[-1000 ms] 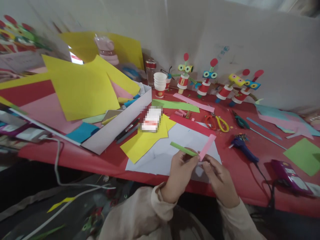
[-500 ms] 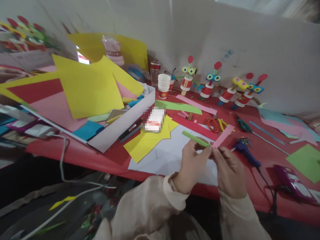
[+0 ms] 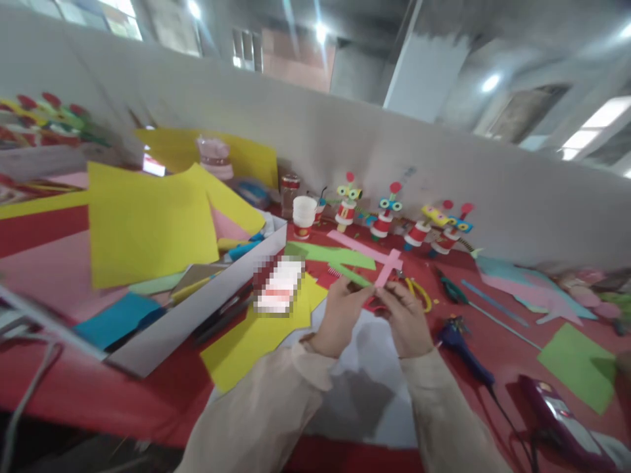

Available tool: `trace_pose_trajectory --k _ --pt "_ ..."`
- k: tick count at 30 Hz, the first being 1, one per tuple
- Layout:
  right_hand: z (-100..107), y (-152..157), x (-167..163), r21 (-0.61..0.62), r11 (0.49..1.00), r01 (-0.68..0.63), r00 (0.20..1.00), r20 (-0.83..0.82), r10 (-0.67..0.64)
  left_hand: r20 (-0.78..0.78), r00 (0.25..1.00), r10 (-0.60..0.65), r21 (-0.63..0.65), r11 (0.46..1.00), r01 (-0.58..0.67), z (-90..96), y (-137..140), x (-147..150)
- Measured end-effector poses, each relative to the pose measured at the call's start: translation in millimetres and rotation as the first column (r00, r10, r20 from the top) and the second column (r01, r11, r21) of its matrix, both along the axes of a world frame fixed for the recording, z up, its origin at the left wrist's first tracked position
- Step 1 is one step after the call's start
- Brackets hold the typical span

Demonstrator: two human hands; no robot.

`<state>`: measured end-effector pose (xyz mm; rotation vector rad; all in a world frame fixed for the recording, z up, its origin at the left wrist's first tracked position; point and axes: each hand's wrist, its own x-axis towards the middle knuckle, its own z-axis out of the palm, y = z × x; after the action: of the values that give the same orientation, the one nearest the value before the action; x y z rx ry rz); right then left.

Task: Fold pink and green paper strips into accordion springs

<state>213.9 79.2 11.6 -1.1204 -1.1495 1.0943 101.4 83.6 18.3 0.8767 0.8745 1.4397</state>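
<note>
My left hand (image 3: 340, 315) is closed on a green paper strip (image 3: 351, 274) that points up and left. In my right hand (image 3: 407, 318) the fingers pinch a pink paper strip (image 3: 389, 268), which sticks up and away from me. The near ends of both strips meet between my fingertips; how they join is hidden by the fingers. Both hands are above a white sheet (image 3: 365, 394) on the red table (image 3: 167, 407). Beyond them lie a longer pink strip (image 3: 352, 243) and a green paper piece (image 3: 310, 253).
A white box (image 3: 197, 315) with coloured paper stands left. Paper cups (image 3: 304, 217) and several cup figures (image 3: 382, 220) line the wall. Right lie a blue glue gun (image 3: 466, 351), green-handled pliers (image 3: 451, 287), a green sheet (image 3: 579, 368) and a purple device (image 3: 564, 420).
The camera view has tilted up, showing the ceiling and more wall. Both hands have moved farther over the table, still holding the green and pink strips together.
</note>
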Motion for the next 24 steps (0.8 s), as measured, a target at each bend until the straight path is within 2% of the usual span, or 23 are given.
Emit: trace_pose_trajectory --k 4,9,12,18,24 --pt "-17 17 -6 -0.014 1.0 -0.022 0.99 -0.138 0.02 -0.031 0.997 -0.071 -0.107 0.992 0.068 -16.9 16 -10" --pt "-36 21 -7 -0.111 0.994 0.005 0.974 -0.224 -0.03 0.061 0.975 -0.214 -0.17 0.96 0.221 -35.7 19 -12" --pt "-37 21 -6 -0.137 0.991 0.005 0.964 -0.262 -0.041 0.112 0.966 -0.232 -0.136 0.96 0.247 -34.4 18 -13" --pt "-38 23 -3 -0.142 0.99 0.002 0.964 -0.265 -0.04 0.111 0.951 -0.289 -0.169 0.937 0.305 -28.0 19 -12" --pt "-41 21 -5 -0.102 0.995 -0.019 0.977 -0.215 -0.004 0.037 0.975 -0.219 -0.173 0.96 0.222 -29.7 19 -9"
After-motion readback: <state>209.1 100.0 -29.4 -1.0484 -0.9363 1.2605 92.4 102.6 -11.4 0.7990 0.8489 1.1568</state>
